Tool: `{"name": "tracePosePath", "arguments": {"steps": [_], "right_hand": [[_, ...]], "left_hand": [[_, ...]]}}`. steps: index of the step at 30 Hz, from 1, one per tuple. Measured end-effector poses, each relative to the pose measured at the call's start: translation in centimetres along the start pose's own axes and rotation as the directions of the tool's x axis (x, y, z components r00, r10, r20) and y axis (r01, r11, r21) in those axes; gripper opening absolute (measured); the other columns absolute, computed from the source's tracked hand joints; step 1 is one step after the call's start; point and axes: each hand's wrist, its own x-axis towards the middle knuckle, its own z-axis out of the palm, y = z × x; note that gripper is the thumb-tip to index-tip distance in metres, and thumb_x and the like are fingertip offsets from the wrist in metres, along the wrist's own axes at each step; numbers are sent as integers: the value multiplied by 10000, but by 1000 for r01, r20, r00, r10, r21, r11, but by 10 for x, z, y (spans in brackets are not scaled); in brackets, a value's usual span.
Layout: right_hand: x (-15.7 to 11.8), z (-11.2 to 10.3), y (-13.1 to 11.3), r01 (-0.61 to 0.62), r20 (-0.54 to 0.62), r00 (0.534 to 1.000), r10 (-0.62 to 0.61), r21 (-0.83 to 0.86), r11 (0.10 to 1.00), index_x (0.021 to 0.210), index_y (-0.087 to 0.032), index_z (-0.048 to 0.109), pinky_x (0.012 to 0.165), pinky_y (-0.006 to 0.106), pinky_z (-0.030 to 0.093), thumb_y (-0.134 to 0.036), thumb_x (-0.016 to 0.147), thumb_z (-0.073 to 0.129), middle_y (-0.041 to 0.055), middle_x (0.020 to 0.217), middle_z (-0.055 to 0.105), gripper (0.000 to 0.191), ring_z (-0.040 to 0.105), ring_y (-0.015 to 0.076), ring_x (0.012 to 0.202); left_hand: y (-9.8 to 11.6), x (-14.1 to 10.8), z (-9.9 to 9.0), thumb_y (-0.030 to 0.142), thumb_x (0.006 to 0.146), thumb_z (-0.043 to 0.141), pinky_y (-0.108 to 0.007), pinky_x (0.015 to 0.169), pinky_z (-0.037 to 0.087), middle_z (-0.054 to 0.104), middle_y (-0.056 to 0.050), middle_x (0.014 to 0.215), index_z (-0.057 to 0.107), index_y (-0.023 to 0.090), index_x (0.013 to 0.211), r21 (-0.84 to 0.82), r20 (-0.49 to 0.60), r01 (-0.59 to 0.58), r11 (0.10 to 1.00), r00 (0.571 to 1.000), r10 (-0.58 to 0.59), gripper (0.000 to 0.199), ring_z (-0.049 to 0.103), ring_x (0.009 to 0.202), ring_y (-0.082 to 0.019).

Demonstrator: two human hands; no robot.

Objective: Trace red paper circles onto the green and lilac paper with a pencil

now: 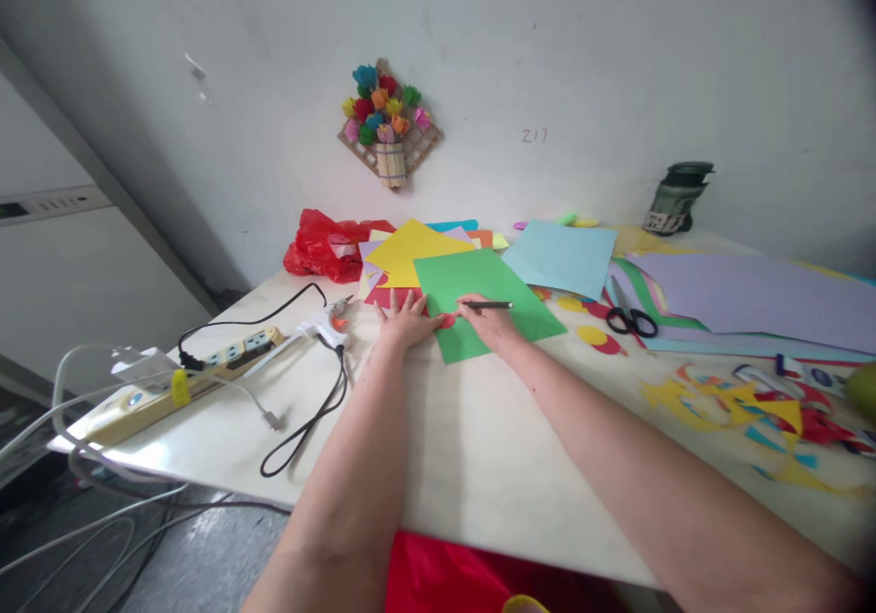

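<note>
A green sheet of paper lies at the middle of the table, partly over red and yellow sheets. On its left part rests a small red paper circle. My left hand lies with fingers spread at the green sheet's left edge, its thumb reaching to the circle. A dark pen is pinched in my right hand, over the green sheet, its tip side close to the circle. The pen's tip itself is too small to make out.
Left are a hot glue gun, its cable, and a power strip. Scissors, cut circles and paper scraps lie right. A red plastic bag and a dark bottle stand by the wall.
</note>
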Motion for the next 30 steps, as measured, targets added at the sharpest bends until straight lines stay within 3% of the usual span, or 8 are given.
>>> {"name": "tracePosePath", "arguments": {"steps": [4,8,14,18,21,26,30], "right_hand": [[3,1,5,-45,-17,999,49,207,977,866,-181,561,660,258,458,-360,768,435,30,724,658,240,594,123,674],[4,-1,3,-151,-46,983,175,326,933,763,-140,587,601,235,465,-462,735,464,61,668,651,346,591,121,599],[16,-2,-6,-328,19,941,338,301,896,721,-124,590,515,200,457,-368,751,493,70,633,655,264,584,104,538],[28,5,-12,-292,34,955,294,266,919,754,-122,598,486,188,442,-305,712,548,65,653,659,194,574,96,522],[30,15,-8,-227,-12,971,238,252,941,745,-132,597,497,191,441,-373,737,493,58,662,657,263,571,92,519],[22,25,7,-163,-71,983,167,58,985,728,-164,590,554,211,447,-487,747,424,27,642,651,364,582,102,555],[18,20,7,-136,-12,991,136,-47,990,751,-184,586,585,219,446,-511,756,405,14,633,655,374,593,109,593]], "left_hand": [[1,0,-1,676,701,219,-606,927,-97,78,52,1411,202,332,1325,1,21,-1,1000,1000,1,713,-134,1255,-284],[1,-1,-2,680,697,219,-600,931,-95,69,50,1412,184,330,1330,-7,25,0,1000,1000,0,724,-138,1254,-281],[1,-2,-3,671,704,242,-588,945,-76,67,53,1412,175,335,1330,-19,26,3,1000,1000,-3,714,-135,1256,-273],[2,-3,-5,667,705,260,-583,952,-71,72,54,1410,181,324,1332,-25,28,9,1000,1000,-8,719,-141,1253,-272],[2,-2,-4,675,697,266,-582,959,-56,74,64,1408,176,332,1332,-29,27,11,1000,1000,-10,727,-141,1251,-274],[-2,3,1,673,697,258,-583,954,-71,45,72,1409,143,338,1338,-27,37,13,1000,999,-12,732,-150,1249,-273],[-4,6,2,679,690,257,-569,960,-71,22,70,1411,105,319,1347,-34,65,9,999,998,-6,764,-160,1245,-276]]}}
